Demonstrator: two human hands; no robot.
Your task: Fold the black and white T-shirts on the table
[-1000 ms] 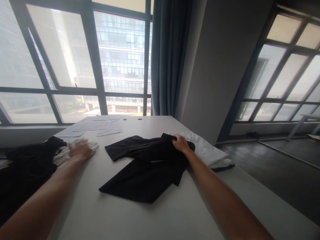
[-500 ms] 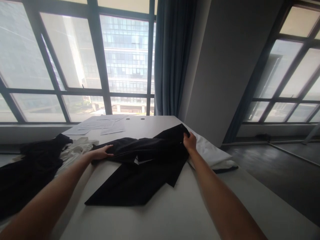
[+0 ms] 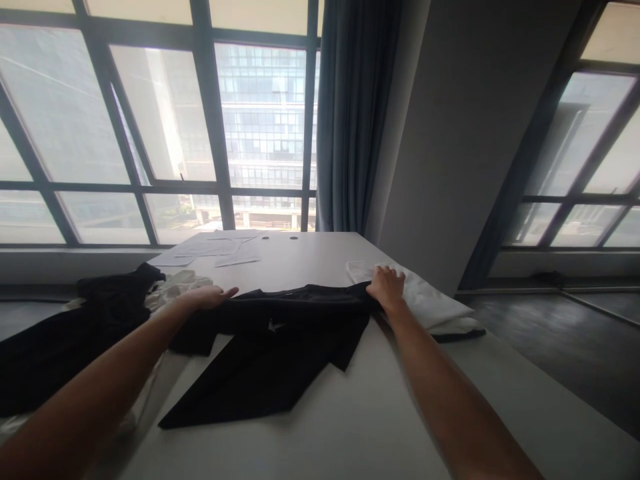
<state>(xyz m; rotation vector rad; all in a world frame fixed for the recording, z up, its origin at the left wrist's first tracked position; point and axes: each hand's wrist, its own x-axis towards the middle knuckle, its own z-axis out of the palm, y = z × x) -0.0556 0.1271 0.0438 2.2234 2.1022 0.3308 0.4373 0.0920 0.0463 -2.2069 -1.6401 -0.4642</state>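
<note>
A black garment is spread across the white table in front of me. Its far edge is drawn into a nearly straight line between my two hands, and a small pale spot like a label shows near its middle. At the left end, my left hand grips the cloth, thumb pointing right and the fingers mostly hidden. My right hand is closed over the opposite end, its fingers curled on the fabric. Lower flaps of the garment lie on the table toward me; which parts they are I cannot tell.
Folded white cloth with a dark edge below lies right of my right hand. Left are a black clothes heap and crumpled white cloth. Paper sheets lie at the far left of the white table; windows and a curtain stand beyond.
The raised right corner of the garment has come down, and its far edge is now straighter between the hands. My right hand has turned knuckles-up. The view has shifted slightly left.
</note>
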